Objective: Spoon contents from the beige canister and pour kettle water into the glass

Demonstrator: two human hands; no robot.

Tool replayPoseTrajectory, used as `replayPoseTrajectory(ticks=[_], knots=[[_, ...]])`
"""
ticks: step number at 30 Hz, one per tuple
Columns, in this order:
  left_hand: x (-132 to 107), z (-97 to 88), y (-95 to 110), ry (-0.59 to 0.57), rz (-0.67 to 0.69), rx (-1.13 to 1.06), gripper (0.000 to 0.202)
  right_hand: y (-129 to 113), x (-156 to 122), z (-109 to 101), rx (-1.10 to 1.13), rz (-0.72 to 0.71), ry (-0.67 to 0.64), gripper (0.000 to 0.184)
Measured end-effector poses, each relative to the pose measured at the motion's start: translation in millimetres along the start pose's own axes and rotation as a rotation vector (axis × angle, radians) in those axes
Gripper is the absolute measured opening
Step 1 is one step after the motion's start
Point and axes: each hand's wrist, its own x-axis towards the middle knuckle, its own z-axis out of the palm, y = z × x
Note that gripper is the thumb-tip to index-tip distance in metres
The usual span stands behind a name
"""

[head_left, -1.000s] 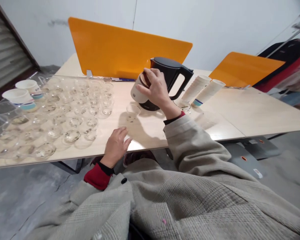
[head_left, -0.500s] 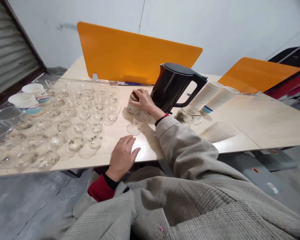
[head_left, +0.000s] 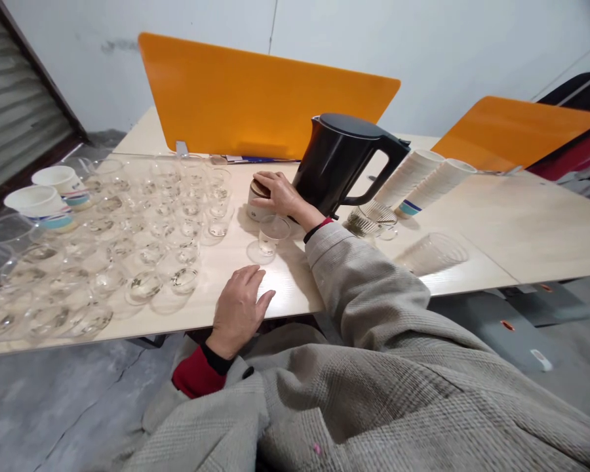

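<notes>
My right hand (head_left: 280, 196) reaches across to a small white jar (head_left: 258, 211) and grips its round wooden lid (head_left: 260, 189), which sits on the jar's top. The thumb is at the near side of the lid and the fingers lie over it. Just in front of the jar stands a clear plastic cup (head_left: 274, 235). My left hand (head_left: 240, 305) rests at the table's front edge, fingers stretched and thumb apart, holding nothing. Right behind my right wrist stands a black electric kettle (head_left: 341, 160).
Many clear cups (head_left: 145, 285) with dark bits at the bottom cover the left side, beside two paper cups (head_left: 38, 203). Rightward are a ribbed glass cup (head_left: 371, 218), stacked paper cups (head_left: 435, 187) and a lying stack of clear cups (head_left: 435, 254). An orange divider (head_left: 265, 98) stands behind.
The lid, tilted in my right hand before, now lies flatter on the jar. My left hand has hardly moved. The view has shifted slightly.
</notes>
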Motion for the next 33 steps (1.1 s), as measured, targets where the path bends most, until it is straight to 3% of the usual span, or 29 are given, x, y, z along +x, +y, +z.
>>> replayPoseTrajectory(ticks=[5,11,15,19,24,33], knots=[[1,-0.6,-5,0.015,-0.020,-0.055,0.039,-3,-25,-9,0.084,0.121,0.149,0.073],[3,-2.1,-9,-0.005,-0.095,-0.127,0.051,-20,-103,-25,0.232,0.232,0.418,0.074],[6,-2.7,-9,0.000,-0.139,-0.138,0.052,-36,-135,-15,0.502,0.305,0.280,0.084],[8,-3.5,-9,-0.006,-0.151,-0.129,0.051,-46,-133,4,0.721,0.292,0.131,0.106],[9,-4.7,-10,-0.040,-0.172,-0.182,0.051,-48,-125,15,0.802,0.299,0.174,0.095],[9,-4.5,-10,-0.012,-0.138,-0.118,0.051,-58,-145,10,0.753,0.263,0.197,0.084]])
